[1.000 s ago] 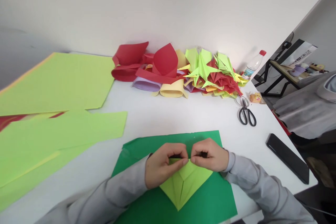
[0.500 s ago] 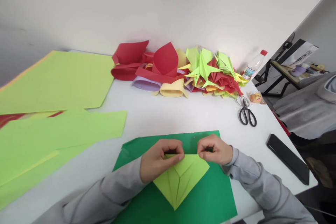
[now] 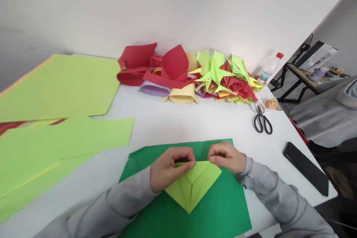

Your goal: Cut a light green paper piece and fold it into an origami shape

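A folded lime-green paper [image 3: 195, 186] is held over a dark green sheet [image 3: 223, 212], its pointed end toward me and its straight edge away from me. Creases and a centre seam run down its face. My left hand [image 3: 173, 168] pinches the far edge left of the middle, thumb on top. Farther right on that same edge, my right hand [image 3: 227, 156] pinches the paper between thumb and curled fingers. The left corner of the paper is hidden by my left hand.
Large lime sheets [image 3: 61, 85] lie at the left. Along the wall sit rolled red paper pieces [image 3: 175, 65] and a pile of folded paper stars [image 3: 216, 72]. At the right are a bottle [image 3: 269, 68], black scissors [image 3: 262, 121], a wrapped snack [image 3: 272, 103] and a black case [image 3: 306, 168].
My hands have moved apart along the paper's far edge, the right one shifting rightward and the left one leftward. The paper has since risen slightly away from me.
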Action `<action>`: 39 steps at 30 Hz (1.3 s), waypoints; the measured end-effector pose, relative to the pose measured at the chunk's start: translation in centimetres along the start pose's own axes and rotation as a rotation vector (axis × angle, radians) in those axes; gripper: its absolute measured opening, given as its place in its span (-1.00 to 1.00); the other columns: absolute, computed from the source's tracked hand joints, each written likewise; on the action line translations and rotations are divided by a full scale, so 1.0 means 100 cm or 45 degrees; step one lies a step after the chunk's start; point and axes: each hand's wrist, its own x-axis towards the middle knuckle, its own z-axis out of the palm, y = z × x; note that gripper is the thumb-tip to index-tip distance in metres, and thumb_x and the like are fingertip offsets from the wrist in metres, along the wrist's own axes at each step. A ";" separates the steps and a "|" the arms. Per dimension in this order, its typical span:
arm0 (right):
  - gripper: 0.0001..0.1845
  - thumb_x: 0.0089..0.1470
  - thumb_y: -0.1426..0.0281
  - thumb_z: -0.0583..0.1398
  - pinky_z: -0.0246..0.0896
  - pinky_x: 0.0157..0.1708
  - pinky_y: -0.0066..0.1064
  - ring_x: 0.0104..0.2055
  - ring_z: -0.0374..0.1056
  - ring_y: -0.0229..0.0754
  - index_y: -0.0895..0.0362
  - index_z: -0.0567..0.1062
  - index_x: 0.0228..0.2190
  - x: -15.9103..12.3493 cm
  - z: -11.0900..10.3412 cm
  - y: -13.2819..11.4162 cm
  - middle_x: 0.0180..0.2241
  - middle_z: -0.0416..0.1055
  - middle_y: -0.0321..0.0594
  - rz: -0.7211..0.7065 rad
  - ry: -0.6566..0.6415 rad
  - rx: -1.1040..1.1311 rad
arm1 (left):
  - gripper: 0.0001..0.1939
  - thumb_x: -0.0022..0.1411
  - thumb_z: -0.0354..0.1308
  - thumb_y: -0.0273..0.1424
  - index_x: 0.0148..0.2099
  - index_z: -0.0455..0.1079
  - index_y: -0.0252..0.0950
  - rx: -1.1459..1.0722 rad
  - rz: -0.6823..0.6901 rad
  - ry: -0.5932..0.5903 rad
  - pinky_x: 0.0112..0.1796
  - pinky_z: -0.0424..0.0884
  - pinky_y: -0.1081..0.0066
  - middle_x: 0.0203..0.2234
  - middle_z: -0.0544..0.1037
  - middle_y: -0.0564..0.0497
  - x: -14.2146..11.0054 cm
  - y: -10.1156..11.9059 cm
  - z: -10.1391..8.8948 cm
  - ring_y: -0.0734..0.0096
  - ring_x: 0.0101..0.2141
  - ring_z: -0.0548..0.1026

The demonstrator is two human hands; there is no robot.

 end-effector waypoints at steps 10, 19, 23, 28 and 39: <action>-0.84 0.04 0.44 0.08 0.00 -0.57 -0.54 -0.60 0.07 -0.38 0.14 0.31 -0.56 0.003 0.017 -0.010 -0.63 0.17 -0.40 -0.232 -0.066 -0.247 | -0.77 0.18 -0.02 -0.34 -0.50 0.27 -0.28 -0.016 0.092 -0.097 -0.44 0.16 0.45 -0.60 0.28 0.11 0.000 0.000 0.010 0.46 -0.51 0.25; -0.80 0.03 0.37 0.14 0.01 -0.59 -0.54 -0.60 0.10 -0.37 0.18 0.39 -0.57 0.002 0.001 -0.004 -0.64 0.24 -0.35 -0.107 -0.150 -0.065 | -0.76 0.09 0.04 -0.33 -0.57 0.23 -0.29 -0.138 -0.038 -0.159 -0.51 0.09 0.47 -0.64 0.20 0.15 0.002 0.000 -0.001 0.51 -0.56 0.18; -0.73 0.01 0.30 0.18 -0.04 -0.61 -0.55 -0.61 0.06 -0.39 0.19 0.36 -0.60 -0.001 -0.012 0.004 -0.65 0.21 -0.37 -0.060 -0.098 0.059 | -0.76 0.08 0.05 -0.32 -0.57 0.19 -0.28 -0.283 -0.177 -0.147 -0.58 0.07 0.49 -0.68 0.18 0.18 -0.002 -0.003 -0.007 0.56 -0.66 0.18; -0.61 -0.02 0.16 0.22 -0.12 -0.63 -0.55 -0.63 -0.02 -0.42 0.19 0.31 -0.63 -0.003 -0.029 0.009 -0.65 0.14 -0.41 0.059 0.104 0.253 | -0.73 0.11 0.05 -0.30 -0.58 0.17 -0.27 -0.320 -0.180 0.003 -0.60 0.04 0.50 -0.74 0.21 0.18 -0.003 -0.006 -0.010 0.57 -0.69 0.15; -0.56 0.01 0.12 0.22 -0.20 -0.66 -0.54 -0.64 -0.09 -0.44 0.16 0.26 -0.65 0.000 -0.008 0.004 -0.69 0.06 -0.45 0.095 -0.037 0.216 | -0.64 0.17 0.03 -0.25 -0.61 0.12 -0.27 -0.161 -0.066 0.017 -0.51 0.06 0.44 -0.64 0.13 0.16 0.001 0.001 -0.001 0.51 -0.57 0.13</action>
